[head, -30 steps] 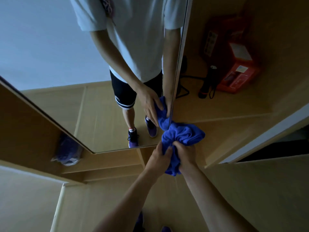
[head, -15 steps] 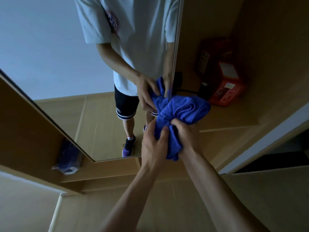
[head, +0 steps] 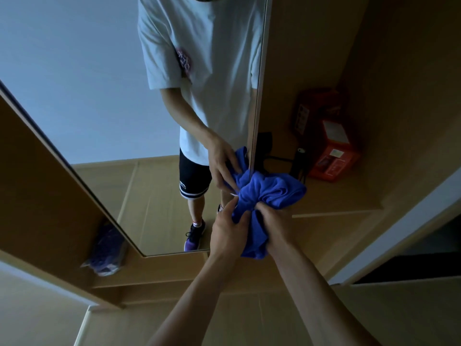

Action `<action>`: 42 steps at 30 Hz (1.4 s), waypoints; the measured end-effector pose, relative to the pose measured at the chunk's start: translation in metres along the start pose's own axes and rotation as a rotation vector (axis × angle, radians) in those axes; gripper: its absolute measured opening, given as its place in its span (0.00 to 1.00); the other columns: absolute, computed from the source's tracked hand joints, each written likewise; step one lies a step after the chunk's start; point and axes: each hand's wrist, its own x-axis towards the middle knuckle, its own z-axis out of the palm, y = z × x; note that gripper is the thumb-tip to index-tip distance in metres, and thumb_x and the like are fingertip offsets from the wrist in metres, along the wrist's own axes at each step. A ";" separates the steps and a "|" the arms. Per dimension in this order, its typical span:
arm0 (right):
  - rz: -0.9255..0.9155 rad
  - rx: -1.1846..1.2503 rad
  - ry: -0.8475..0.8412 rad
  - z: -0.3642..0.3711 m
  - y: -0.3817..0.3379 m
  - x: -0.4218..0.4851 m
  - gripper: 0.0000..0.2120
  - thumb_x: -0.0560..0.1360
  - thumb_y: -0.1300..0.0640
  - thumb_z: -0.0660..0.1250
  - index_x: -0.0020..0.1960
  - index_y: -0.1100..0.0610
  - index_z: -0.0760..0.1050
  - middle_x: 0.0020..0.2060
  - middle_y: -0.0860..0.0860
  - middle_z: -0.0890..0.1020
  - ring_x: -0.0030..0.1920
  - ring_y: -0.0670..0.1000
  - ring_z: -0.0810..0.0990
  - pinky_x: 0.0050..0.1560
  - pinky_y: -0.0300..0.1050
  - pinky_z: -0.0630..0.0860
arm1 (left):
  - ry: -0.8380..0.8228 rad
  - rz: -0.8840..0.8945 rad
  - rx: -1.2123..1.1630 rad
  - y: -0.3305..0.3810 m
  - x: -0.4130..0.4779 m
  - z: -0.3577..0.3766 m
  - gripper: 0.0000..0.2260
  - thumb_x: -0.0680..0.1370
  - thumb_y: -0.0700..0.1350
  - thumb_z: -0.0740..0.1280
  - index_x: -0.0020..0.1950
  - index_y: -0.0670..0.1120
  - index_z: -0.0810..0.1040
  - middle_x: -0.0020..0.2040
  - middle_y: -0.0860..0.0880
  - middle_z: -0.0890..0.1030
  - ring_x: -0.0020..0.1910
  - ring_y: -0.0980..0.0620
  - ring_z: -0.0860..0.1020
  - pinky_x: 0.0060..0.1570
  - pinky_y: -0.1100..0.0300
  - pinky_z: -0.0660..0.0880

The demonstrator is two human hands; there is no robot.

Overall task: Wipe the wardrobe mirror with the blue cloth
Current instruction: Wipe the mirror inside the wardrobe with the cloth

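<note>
Grip on blue cloth (head: 269,193) at right edge of wardrobe mirror (head: 99,96)
Left hand (head: 228,233) and right hand (head: 274,226) both curl their fingers round the cloth. Its wad bulges just beyond the fingertips, tail hanging under the palms. Glass spreads leftward from the fingers, left hand nearer it. Cloth-to-glass contact unclear. Next wipe likely goes left.

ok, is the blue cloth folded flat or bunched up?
Bunched up. The blue cloth is a creased wad with no flat panel showing; the left hand and right hand both grip its middle.
</note>
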 end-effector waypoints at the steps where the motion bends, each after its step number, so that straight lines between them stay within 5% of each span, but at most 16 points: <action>1: 0.029 -0.006 -0.003 -0.001 0.002 -0.002 0.10 0.73 0.71 0.66 0.47 0.57 0.77 0.36 0.54 0.81 0.35 0.53 0.83 0.37 0.45 0.79 | -0.009 -0.024 0.018 -0.002 -0.001 0.002 0.21 0.83 0.49 0.64 0.77 0.52 0.70 0.66 0.49 0.81 0.63 0.49 0.80 0.62 0.46 0.78; 8: -0.006 0.009 -0.096 0.009 -0.032 -0.021 0.10 0.74 0.71 0.63 0.55 0.69 0.75 0.49 0.68 0.81 0.50 0.68 0.82 0.56 0.64 0.80 | 0.085 0.031 0.015 0.032 -0.004 -0.006 0.10 0.82 0.48 0.66 0.62 0.49 0.80 0.51 0.48 0.84 0.51 0.47 0.83 0.52 0.44 0.81; 10: -0.044 0.063 -0.147 0.016 -0.056 -0.027 0.05 0.76 0.72 0.61 0.46 0.67 0.75 0.39 0.60 0.81 0.41 0.58 0.82 0.47 0.51 0.81 | 0.133 0.105 0.007 0.059 -0.005 -0.013 0.07 0.81 0.48 0.66 0.56 0.48 0.81 0.47 0.47 0.84 0.48 0.45 0.83 0.47 0.44 0.81; 12: -0.136 0.070 -0.134 0.021 -0.080 -0.032 0.13 0.74 0.72 0.62 0.36 0.58 0.68 0.27 0.51 0.74 0.30 0.51 0.75 0.33 0.45 0.74 | 0.169 0.185 -0.019 0.085 -0.010 -0.020 0.05 0.81 0.48 0.67 0.52 0.48 0.81 0.44 0.46 0.83 0.45 0.45 0.82 0.44 0.45 0.79; 17: -0.423 0.113 -0.153 0.042 -0.150 -0.059 0.15 0.71 0.73 0.65 0.34 0.57 0.66 0.26 0.50 0.72 0.27 0.47 0.73 0.29 0.40 0.72 | 0.251 0.411 -0.072 0.148 -0.019 -0.038 0.11 0.82 0.50 0.66 0.62 0.51 0.81 0.50 0.46 0.83 0.50 0.48 0.81 0.47 0.51 0.78; 21: -0.546 0.144 -0.193 0.049 -0.169 -0.062 0.11 0.69 0.73 0.65 0.39 0.59 0.70 0.32 0.56 0.72 0.34 0.54 0.73 0.35 0.49 0.72 | 0.244 0.499 -0.077 0.161 -0.016 -0.045 0.07 0.82 0.48 0.66 0.58 0.52 0.83 0.44 0.54 0.83 0.43 0.55 0.80 0.41 0.60 0.72; 27: -0.337 -0.015 -0.056 0.028 -0.100 -0.037 0.07 0.71 0.68 0.69 0.40 0.57 0.78 0.34 0.51 0.83 0.40 0.55 0.83 0.40 0.51 0.79 | 0.175 0.324 -0.049 0.089 -0.009 -0.026 0.12 0.82 0.48 0.66 0.65 0.56 0.81 0.50 0.54 0.86 0.51 0.54 0.83 0.54 0.47 0.81; 32: -0.013 -0.076 -0.026 0.010 -0.034 -0.015 0.07 0.74 0.65 0.69 0.51 0.61 0.79 0.47 0.60 0.84 0.48 0.62 0.85 0.54 0.62 0.82 | 0.069 0.130 0.129 0.027 0.003 -0.011 0.13 0.83 0.49 0.65 0.67 0.54 0.79 0.54 0.52 0.85 0.54 0.51 0.83 0.56 0.44 0.80; 37: 0.138 -0.087 -0.018 -0.006 -0.002 -0.013 0.06 0.72 0.70 0.66 0.47 0.62 0.75 0.39 0.59 0.79 0.39 0.60 0.80 0.40 0.53 0.78 | -0.077 -0.028 0.284 -0.004 0.007 -0.004 0.11 0.83 0.47 0.63 0.64 0.50 0.79 0.56 0.48 0.84 0.54 0.47 0.82 0.57 0.45 0.79; 42: 0.046 0.006 -0.089 0.009 -0.031 -0.013 0.06 0.74 0.68 0.65 0.44 0.59 0.77 0.36 0.55 0.81 0.37 0.54 0.83 0.39 0.50 0.81 | 0.084 0.087 0.182 0.033 0.010 -0.014 0.05 0.81 0.50 0.65 0.51 0.54 0.80 0.42 0.51 0.84 0.41 0.49 0.82 0.42 0.47 0.80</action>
